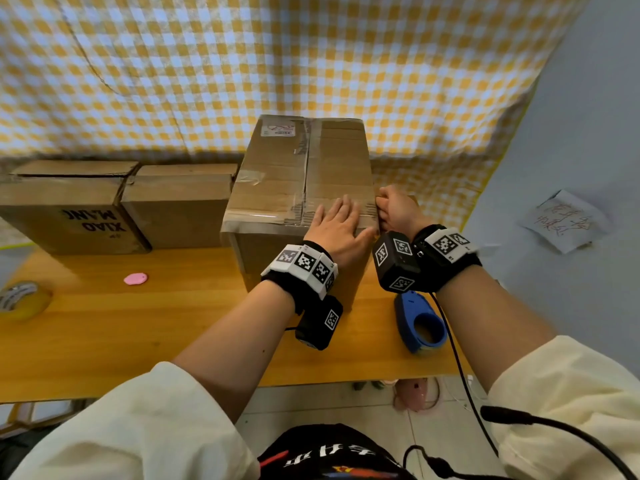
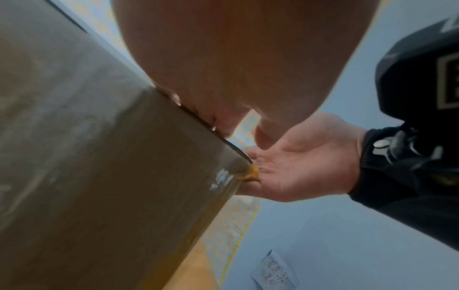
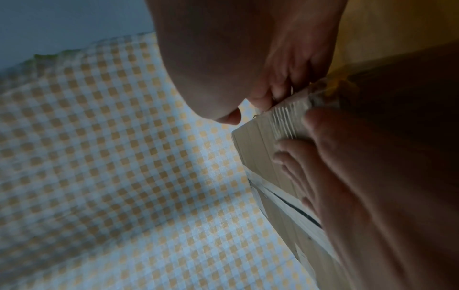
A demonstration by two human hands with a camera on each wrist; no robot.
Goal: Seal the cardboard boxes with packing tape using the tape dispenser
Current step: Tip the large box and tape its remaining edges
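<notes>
A tall cardboard box (image 1: 287, 181) stands on the wooden table (image 1: 138, 323), clear tape (image 1: 270, 212) running across its top near the front edge. My left hand (image 1: 337, 220) lies flat on that tape by the box's right front corner, fingers straight. My right hand (image 1: 394, 207) is against the box's right side at the top edge; its fingers (image 3: 278, 88) press the wrinkled tape end (image 3: 285, 117) over the edge, thumb apart. The left wrist view shows the right palm (image 2: 298, 160) beside the corner. The blue tape dispenser (image 1: 419, 322) lies on the table, below my right wrist.
Two more cardboard boxes (image 1: 69, 206) (image 1: 180, 202) stand at the back left. A tape roll (image 1: 20, 299) sits at the table's left edge, a small pink object (image 1: 135, 278) nearer the middle. A checked cloth (image 1: 277, 64) hangs behind; a paper note (image 1: 564, 220) is on the right wall.
</notes>
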